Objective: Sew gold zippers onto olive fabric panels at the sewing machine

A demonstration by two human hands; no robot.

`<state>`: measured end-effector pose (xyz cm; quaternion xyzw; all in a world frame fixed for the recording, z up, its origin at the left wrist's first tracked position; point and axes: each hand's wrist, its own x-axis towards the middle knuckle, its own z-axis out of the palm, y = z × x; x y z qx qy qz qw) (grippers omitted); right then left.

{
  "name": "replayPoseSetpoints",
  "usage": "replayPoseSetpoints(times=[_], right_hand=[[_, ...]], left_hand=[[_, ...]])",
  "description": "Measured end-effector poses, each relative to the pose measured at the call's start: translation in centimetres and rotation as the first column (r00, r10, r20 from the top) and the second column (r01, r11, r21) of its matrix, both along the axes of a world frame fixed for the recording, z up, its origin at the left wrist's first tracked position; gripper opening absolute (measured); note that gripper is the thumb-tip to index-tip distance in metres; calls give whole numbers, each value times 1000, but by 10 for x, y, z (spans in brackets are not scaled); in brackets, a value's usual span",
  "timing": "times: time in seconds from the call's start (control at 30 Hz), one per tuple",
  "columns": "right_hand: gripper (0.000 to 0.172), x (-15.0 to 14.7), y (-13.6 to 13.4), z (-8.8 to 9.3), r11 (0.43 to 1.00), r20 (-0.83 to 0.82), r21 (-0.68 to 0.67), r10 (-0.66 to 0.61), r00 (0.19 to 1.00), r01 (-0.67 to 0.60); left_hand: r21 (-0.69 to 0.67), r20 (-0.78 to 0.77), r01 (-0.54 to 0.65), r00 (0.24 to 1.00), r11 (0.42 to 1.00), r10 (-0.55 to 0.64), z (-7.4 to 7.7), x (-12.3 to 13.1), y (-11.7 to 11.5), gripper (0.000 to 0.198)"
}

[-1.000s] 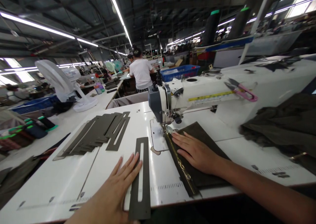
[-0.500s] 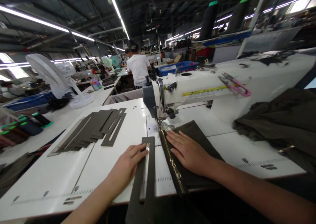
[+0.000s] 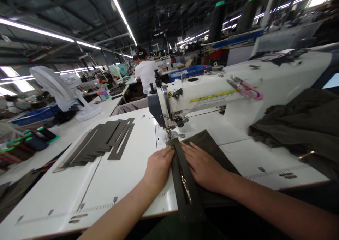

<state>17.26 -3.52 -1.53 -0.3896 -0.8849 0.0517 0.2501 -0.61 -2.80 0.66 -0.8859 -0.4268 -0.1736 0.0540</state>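
the open left hand (image 3: 159,169) presses a slotted strip (image 3: 192,213) over the zipper (image 3: 185,189) near the presser foot (image 3: 169,134); the open right hand (image 3: 203,171) rests flat on the dark panel (image 3: 212,144).

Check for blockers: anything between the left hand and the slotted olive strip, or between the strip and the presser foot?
Nothing visible. The left hand lies directly against the edge of the dark olive slotted fabric strip. The strip's top end sits up at the metal presser foot of the white sewing machine, with no object between them.

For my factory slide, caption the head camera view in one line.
Left hand and right hand hold a slotted dark strip over a zipper on olive fabric at a sewing machine.
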Motion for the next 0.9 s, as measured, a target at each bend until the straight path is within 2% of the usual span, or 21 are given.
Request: replayPoseSetpoints(times=[0.1, 0.23, 0.33, 0.6, 0.73, 0.9], right_hand=[[47, 0, 2, 2, 1000, -19, -24, -14, 1000, 13], [43, -1, 6, 6, 995, -50, -86, -51, 997, 46], [45, -5, 6, 8, 994, -66, -79, -76, 995, 71], [47, -13, 5, -1, 992, -64, -73, -111, 992, 106], [49, -11, 8, -1, 993, -107, -63, -104, 989, 98], [46, -7, 9, 3, 992, -106, -93, -99, 989, 89]], left_hand=[[22, -48, 8, 999, 1000, -7, -3, -1, 0, 33], [11, -56, -20, 998, 1000, 20, 0, -3, 0, 33], [30, -65, -8, 998, 1000, 10, -2, -5, 2, 33], [62, -70, 67, 996, 996, -63, -13, -20, 10, 38], [66, -102, 107, 990, 992, -100, -8, -27, 12, 36], [136, -172, 164, 975, 977, -140, 0, -25, 15, 33]])
